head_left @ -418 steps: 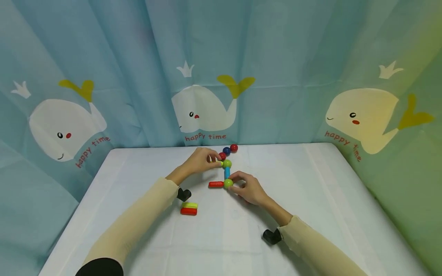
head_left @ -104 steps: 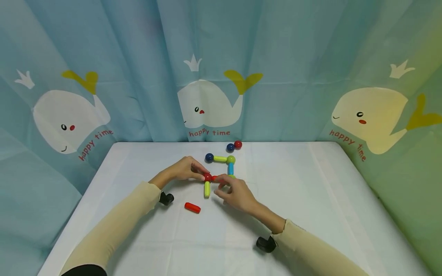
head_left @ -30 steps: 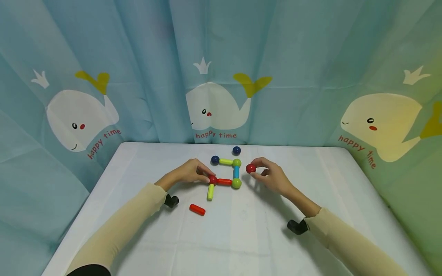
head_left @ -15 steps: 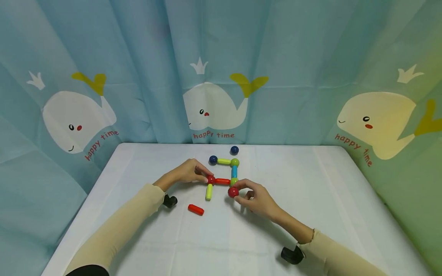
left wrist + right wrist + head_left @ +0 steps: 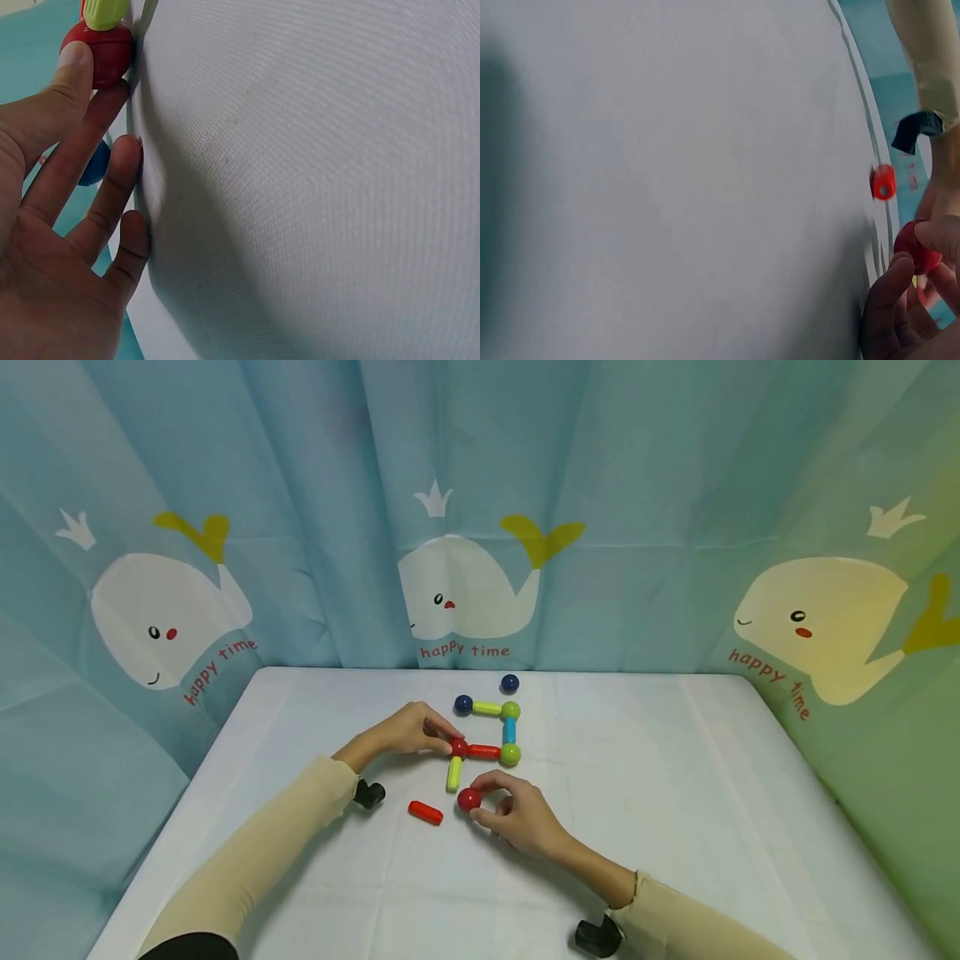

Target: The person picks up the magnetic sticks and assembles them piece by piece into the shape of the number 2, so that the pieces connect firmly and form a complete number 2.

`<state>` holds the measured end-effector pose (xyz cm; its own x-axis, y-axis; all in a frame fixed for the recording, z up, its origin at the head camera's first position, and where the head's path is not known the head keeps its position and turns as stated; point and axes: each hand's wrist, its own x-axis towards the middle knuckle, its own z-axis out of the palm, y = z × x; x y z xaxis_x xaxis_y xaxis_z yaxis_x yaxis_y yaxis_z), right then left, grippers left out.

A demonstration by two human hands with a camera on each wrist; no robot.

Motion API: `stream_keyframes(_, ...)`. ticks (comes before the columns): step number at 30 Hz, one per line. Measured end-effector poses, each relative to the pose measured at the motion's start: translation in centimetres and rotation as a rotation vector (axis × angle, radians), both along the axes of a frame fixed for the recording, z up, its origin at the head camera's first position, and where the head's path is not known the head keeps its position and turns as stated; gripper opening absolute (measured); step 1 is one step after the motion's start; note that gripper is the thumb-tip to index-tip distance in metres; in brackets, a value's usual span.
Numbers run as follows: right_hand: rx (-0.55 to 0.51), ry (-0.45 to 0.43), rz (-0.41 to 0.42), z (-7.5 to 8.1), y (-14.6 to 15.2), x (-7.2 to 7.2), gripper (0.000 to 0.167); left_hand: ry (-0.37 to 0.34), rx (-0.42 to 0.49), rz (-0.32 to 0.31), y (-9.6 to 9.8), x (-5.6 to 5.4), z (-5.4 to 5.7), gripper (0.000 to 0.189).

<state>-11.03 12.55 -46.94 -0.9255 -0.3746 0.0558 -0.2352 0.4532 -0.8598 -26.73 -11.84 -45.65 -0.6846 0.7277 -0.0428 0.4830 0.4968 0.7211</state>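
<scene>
My left hand [image 5: 412, 729] pinches a red ball [image 5: 458, 747] between thumb and finger; the left wrist view shows the thumb on that red ball [image 5: 112, 56]. A red rod [image 5: 483, 752] joins it to a green ball [image 5: 510, 754], and a yellow-green rod [image 5: 453, 775] points from it toward the front. From the green ball, a blue rod [image 5: 510, 730] leads back to another green ball [image 5: 511, 710]. A second yellow-green rod [image 5: 487, 708] ends at a dark blue ball [image 5: 463, 704]. My right hand [image 5: 521, 817] holds another red ball [image 5: 469, 799], just in front of the forward rod's free end.
A loose red rod [image 5: 425, 812] lies left of the right hand's ball. Behind the joined pieces sits a loose dark blue ball [image 5: 509, 683]. The white-covered table [image 5: 660, 760] meets a blue curtain [image 5: 630, 602] with whale prints at its back edge.
The right hand has taken the red ball from the back and carried it forward and left, round the joined pieces. The left hand stays on its red ball. Earlier, more rods and balls were joined.
</scene>
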Motion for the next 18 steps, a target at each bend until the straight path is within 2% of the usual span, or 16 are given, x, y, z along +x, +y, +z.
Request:
stream_keyframes(7, 0.012, 0.051, -0.027, -0.3, -1.4, 0.2, 0.028, 0.008, 0.007, 0.001, 0.1, 0.0, 0.1, 0.028)
stream_keyframes(18, 0.037, 0.054, -0.089, -0.4, -2.5, 0.5, 0.029, -0.010, 0.002, 0.013, 0.1, 0.1, 0.0, 0.028)
